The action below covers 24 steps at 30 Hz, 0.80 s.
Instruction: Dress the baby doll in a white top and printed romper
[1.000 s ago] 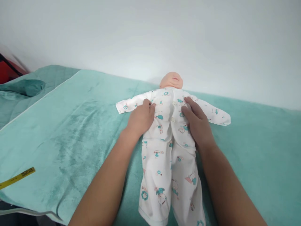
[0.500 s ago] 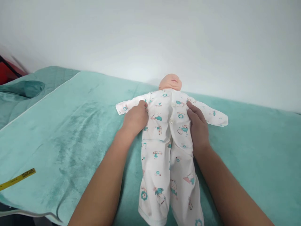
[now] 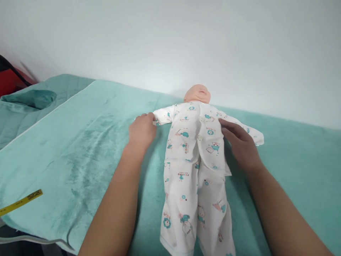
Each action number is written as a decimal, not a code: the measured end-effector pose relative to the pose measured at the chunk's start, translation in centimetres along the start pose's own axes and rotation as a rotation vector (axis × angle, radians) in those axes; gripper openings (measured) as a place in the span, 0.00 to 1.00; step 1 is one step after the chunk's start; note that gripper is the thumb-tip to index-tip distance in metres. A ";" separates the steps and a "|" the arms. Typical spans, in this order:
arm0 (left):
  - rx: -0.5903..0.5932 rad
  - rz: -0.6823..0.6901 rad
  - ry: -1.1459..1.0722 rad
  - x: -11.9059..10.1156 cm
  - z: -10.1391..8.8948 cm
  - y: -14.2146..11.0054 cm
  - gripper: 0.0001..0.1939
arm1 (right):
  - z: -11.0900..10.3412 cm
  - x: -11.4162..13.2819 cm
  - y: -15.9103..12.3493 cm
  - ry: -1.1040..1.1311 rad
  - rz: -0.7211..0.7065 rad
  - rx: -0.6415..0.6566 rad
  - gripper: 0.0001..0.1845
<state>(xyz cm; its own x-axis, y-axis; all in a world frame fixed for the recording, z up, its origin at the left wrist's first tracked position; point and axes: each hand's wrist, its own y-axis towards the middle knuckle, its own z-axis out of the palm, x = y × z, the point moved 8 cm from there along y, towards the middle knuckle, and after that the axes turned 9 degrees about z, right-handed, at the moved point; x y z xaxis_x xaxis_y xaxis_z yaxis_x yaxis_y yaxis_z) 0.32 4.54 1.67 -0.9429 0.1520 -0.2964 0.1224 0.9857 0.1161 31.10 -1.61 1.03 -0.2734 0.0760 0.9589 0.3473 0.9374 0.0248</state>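
Note:
A baby doll (image 3: pixel 197 94) lies on its back, head toward the wall, in a white printed buttoned shirt (image 3: pixel 186 131) and matching trousers (image 3: pixel 181 202). My left hand (image 3: pixel 142 129) is closed at the end of the sleeve (image 3: pixel 163 114) on the left, covering its cuff. Beside the shirt's right edge, my right hand (image 3: pixel 239 144) is open, its fingers stretched toward the cloth near the armpit. The other sleeve (image 3: pixel 253 134) extends flat to the right beyond that hand. The trouser ends run out of the bottom of the view.
A teal plush cover (image 3: pixel 80 156) lies under the doll, against a pale wall (image 3: pixel 170 46). At the lower left is a yellow measuring tape strip (image 3: pixel 21 202). Folded teal fabric (image 3: pixel 32 99) and a red object (image 3: pixel 12 81) are at the far left.
My left hand has moved from the shirt's side outward to the sleeve end, and that sleeve looks shorter and bunched. My right hand has pulled back to the right, away from the shirt's side.

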 end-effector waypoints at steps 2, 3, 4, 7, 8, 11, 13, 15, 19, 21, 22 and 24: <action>-0.058 -0.021 0.039 0.9 -0.7 0.0 0.17 | -1.9 -1.0 0.8 -0.080 0.005 0.013 0.16; -0.086 -0.020 0.066 1.1 -1.0 0.1 0.18 | -3.0 -1.7 1.1 -0.092 0.042 0.012 0.15; -0.107 -0.018 0.094 1.2 -1.1 0.1 0.19 | -4.3 -2.4 1.4 -0.125 0.087 -0.007 0.14; -0.067 -0.054 0.122 1.6 -0.6 0.3 0.21 | -9.2 -3.7 2.0 -0.417 0.172 -0.212 0.13; -0.028 -0.065 0.112 1.7 -0.3 0.3 0.22 | -10.8 -3.8 2.1 -0.542 0.180 -0.300 0.14; 0.047 -0.062 0.096 2.1 0.2 0.4 0.21 | -13.6 -4.5 2.5 -0.758 0.236 -0.414 0.19; 0.047 -0.064 0.113 2.5 0.0 0.3 0.20 | -14.0 -5.1 2.8 -0.791 0.278 -0.383 0.19; 0.036 -0.079 0.126 2.9 -0.3 0.3 0.19 | -13.7 -5.4 3.0 -0.754 0.275 -0.355 0.16; -0.099 -0.081 0.119 3.1 -1.4 0.2 0.21 | -13.9 -5.1 3.0 -0.570 0.220 -0.442 0.13; -0.196 -0.073 0.118 3.0 -2.2 0.0 0.22 | -14.5 -5.1 3.0 -0.468 0.190 -0.501 0.13; -0.221 -0.072 0.117 3.0 -2.4 -0.1 0.22 | -14.8 -5.2 3.1 -0.434 0.177 -0.528 0.13; -0.207 -0.084 0.112 3.3 -2.3 -0.1 0.21 | -15.3 -5.4 3.4 -0.392 0.143 -0.559 0.12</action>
<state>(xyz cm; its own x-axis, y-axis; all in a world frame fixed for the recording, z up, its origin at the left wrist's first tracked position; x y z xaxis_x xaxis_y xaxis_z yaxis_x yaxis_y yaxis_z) -3.54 4.75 2.85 -0.9769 0.0495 -0.2078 -0.0132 0.9568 0.2903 47.50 -4.05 0.25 -0.4577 0.4019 0.7931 0.7852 0.6013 0.1484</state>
